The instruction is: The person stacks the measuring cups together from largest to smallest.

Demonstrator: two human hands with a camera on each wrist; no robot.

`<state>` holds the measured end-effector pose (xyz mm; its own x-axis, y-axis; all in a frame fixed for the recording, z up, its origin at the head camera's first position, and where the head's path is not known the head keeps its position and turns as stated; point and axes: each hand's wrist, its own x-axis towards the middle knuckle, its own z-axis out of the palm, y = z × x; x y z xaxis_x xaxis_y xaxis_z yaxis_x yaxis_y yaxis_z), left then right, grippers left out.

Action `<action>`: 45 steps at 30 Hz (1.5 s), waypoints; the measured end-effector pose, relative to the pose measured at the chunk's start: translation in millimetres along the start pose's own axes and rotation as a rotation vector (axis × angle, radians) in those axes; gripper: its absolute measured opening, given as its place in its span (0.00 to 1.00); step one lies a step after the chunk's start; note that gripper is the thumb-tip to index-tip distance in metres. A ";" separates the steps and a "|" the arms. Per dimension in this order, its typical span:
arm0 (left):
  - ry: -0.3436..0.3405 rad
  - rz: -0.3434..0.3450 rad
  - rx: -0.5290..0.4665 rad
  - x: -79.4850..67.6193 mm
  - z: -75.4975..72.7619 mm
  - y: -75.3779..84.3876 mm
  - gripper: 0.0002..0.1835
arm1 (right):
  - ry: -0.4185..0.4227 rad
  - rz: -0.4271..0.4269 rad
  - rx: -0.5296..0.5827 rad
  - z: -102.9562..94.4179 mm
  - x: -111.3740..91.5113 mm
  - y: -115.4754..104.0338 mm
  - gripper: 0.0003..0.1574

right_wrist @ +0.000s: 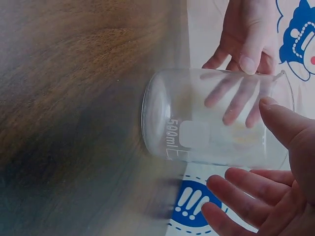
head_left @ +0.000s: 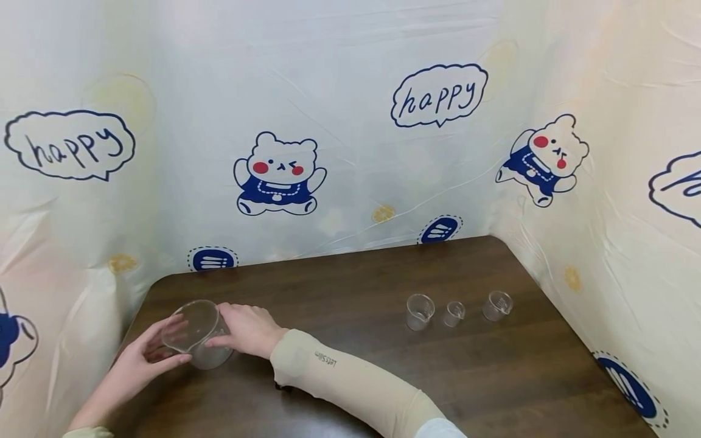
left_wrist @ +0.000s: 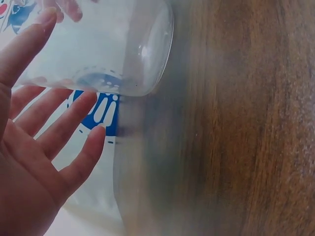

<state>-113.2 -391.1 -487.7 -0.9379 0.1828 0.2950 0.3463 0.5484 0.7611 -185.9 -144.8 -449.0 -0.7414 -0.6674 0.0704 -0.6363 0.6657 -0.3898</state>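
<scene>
A large clear glass beaker point(head_left: 205, 359) stands upright at the left of the brown table, between both hands. My left hand point(head_left: 139, 359) is at its left side. The thumb is on the near side, while spread, fairly straight fingers reach behind the glass and show through it. From the right, my right hand point(head_left: 249, 328) reaches around the same beaker, thumb in front near the wall. In the right wrist view its other fingers point(right_wrist: 241, 196) lie loosely below the glass edge. White "500ml" lettering point(right_wrist: 172, 132) marks the wall near the base.
Three smaller clear beakers, left point(head_left: 420, 313), middle point(head_left: 453, 314) and right point(head_left: 496, 306), stand in a row toward the table's right. A pale printed curtain point(head_left: 350, 152) borders the back and sides of the dark wooden table point(head_left: 339, 286).
</scene>
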 end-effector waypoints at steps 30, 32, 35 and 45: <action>0.067 -0.015 0.169 17.3 45.7 47.0 0.43 | -0.009 -0.039 0.034 -37.4 -41.6 42.4 0.41; 0.063 -0.020 0.181 21.7 48.9 52.2 0.43 | -0.009 -0.032 0.039 -42.0 -43.8 47.0 0.41; 0.066 -0.020 0.190 28.0 53.9 60.6 0.43 | -0.006 -0.029 0.049 -48.2 -46.6 53.5 0.41; 0.083 -0.047 0.208 36.2 83.0 79.8 0.43 | -0.025 -0.023 0.109 -63.0 -66.1 76.3 0.43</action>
<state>-121.5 -273.0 -464.2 -0.9449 0.0894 0.3150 0.2816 0.7127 0.6424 -198.9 -28.8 -425.5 -0.7204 -0.6912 0.0576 -0.6248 0.6107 -0.4864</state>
